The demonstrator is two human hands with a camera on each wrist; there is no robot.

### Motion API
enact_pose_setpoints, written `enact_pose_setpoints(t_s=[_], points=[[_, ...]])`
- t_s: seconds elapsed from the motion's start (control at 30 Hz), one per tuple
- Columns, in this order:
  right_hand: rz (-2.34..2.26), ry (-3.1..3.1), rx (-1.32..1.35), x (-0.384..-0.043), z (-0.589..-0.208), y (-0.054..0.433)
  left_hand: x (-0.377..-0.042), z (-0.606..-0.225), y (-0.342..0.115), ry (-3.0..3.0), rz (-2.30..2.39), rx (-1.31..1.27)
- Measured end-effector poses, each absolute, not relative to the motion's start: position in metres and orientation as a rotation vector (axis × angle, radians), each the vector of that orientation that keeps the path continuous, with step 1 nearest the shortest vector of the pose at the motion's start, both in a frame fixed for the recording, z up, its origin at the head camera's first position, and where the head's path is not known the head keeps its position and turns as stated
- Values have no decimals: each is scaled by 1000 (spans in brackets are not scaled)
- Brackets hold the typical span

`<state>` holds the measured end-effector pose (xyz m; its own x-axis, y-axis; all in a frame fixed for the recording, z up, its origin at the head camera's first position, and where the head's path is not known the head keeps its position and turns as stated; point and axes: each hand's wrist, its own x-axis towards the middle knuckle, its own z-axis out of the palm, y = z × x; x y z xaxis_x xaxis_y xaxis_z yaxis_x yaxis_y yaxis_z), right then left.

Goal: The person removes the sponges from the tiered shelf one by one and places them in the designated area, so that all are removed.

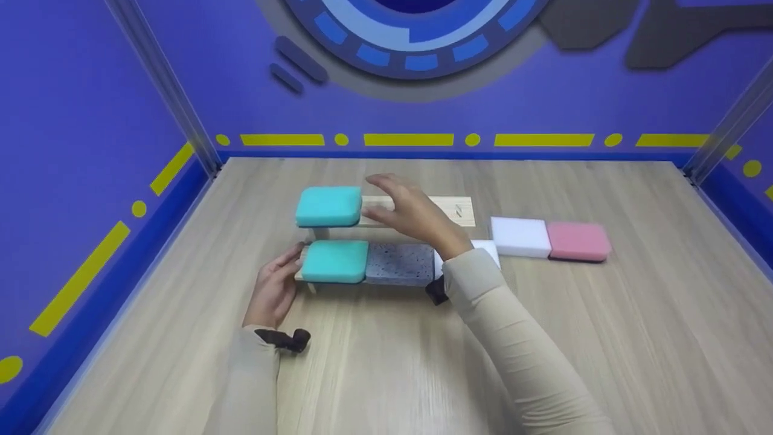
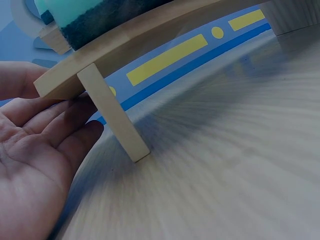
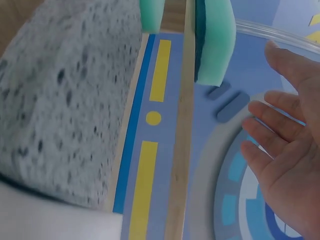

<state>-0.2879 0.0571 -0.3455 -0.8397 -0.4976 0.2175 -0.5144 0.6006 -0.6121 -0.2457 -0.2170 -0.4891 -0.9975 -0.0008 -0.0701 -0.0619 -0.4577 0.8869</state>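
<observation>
My left hand (image 1: pixel 275 290) grips the left end of a low wooden shelf (image 2: pixel 60 82), thumb on top and fingers underneath. Along this front shelf lie a teal sponge (image 1: pixel 335 261), a speckled grey sponge (image 1: pixel 400 263) and a white sponge (image 1: pixel 487 249), the last partly hidden by my right arm. Behind it is a second wooden shelf (image 1: pixel 450 211) with another teal sponge (image 1: pixel 329 206) on its left end. Over that back board, just right of its sponge, my right hand (image 1: pixel 410 208) hovers with fingers spread and nothing held, as the right wrist view also shows.
To the right, a white sponge (image 1: pixel 520 236) and a pink sponge (image 1: pixel 578 241) with a dark underside lie side by side on the wooden table (image 1: pixel 386 362). Blue panels (image 1: pixel 410 121) with yellow marks stand behind and at both sides.
</observation>
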Motion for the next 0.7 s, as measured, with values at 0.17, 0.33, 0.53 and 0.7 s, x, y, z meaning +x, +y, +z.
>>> enact_pose_setpoints(t_s=[0.17,0.33,0.53,0.7], points=[[1049,-2791,943,-287,-348,47,-246,-489,-217,1627,2637,-86],[980,-2797,976,-290,-351,33,-248,-489,-217,1637,2617,-93],[967,-2853,934,-292,-359,19,-247,-488,-216,1628,2623,-90],[975,-2885,900,-292,-364,12,-246,-489,-217,1616,2635,-78]])
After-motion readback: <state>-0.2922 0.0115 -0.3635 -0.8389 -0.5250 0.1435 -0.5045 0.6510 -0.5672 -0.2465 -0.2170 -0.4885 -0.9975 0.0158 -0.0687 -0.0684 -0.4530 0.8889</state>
